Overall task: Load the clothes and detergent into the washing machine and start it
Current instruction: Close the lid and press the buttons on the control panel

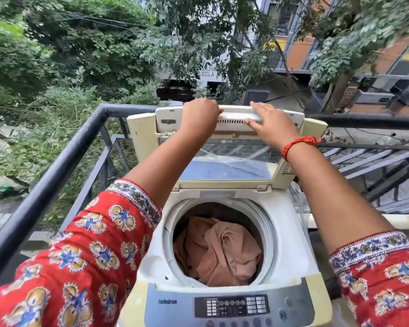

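Note:
A white and cream top-loading washing machine point(291, 246) stands in front of me on a balcony. Its folding lid point(232, 166) is raised upright at the back. Peach-coloured clothes point(220, 249) lie bunched inside the round drum. My left hand point(200, 116) grips the top edge of the lid, fingers curled over it. My right hand point(268, 125) rests flat on the same top edge, fingers spread over the vented strip. The control panel point(232, 305) with buttons and a "TurboDrum" label is at the near edge. No detergent is in view.
A dark metal balcony railing point(57, 168) runs along the left and behind the machine. More dark railing bars point(373, 161) lie to the right. Trees, a street and buildings are far below and beyond. Clear plastic wrap point(298, 199) hangs at the machine's right side.

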`<state>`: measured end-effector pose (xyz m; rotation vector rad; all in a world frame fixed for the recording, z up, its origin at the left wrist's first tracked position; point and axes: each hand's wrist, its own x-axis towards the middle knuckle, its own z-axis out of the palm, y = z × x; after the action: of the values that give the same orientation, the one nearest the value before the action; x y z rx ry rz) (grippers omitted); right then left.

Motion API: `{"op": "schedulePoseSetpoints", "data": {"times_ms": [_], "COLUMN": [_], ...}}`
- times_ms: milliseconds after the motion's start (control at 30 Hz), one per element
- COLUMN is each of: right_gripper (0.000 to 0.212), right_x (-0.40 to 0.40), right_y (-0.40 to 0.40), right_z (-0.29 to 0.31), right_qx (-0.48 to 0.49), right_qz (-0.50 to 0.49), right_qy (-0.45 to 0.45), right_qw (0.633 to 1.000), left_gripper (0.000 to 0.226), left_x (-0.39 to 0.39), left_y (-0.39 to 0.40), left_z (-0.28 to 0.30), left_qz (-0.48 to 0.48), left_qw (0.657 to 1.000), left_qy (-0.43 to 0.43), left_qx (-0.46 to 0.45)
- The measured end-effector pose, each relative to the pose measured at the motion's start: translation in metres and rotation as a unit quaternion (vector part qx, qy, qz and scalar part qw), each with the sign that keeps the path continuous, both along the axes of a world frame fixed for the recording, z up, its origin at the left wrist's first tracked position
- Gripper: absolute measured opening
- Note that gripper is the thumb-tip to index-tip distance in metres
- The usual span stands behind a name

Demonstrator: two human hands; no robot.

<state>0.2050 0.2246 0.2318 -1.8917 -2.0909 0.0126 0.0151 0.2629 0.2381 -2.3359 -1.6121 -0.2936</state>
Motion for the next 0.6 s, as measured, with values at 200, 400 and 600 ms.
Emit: {"op": "schedulePoseSetpoints", "data": {"times_ms": [200, 400, 600], "right_gripper": [0.042, 0.027, 0.022], "right_x": [0.008, 0.01, 0.022], "right_y": [-0.011, -0.02, -0.032], "right_z": [0.011, 0.02, 0.021], "right_qx": [-0.001, 0.007, 0.015], "right_qz": [0.004, 0.013, 0.024], "right_qy": [0.016, -0.063, -0.057], "right_qw": [1.0, 0.998, 0.998], "left_gripper": [0.038, 0.041, 0.038], "left_x": [0.007, 0.015, 0.019], "left_y": [-0.019, -0.046, -0.08], "left_z": [0.005, 0.008, 0.007], "left_qz": [0.05, 0.091, 0.122], "left_qw": [0.998, 0.992, 0.988], "left_qy": [-0.01, -0.068, -0.064], "left_qx": [-0.03, -0.06, -0.064]}}
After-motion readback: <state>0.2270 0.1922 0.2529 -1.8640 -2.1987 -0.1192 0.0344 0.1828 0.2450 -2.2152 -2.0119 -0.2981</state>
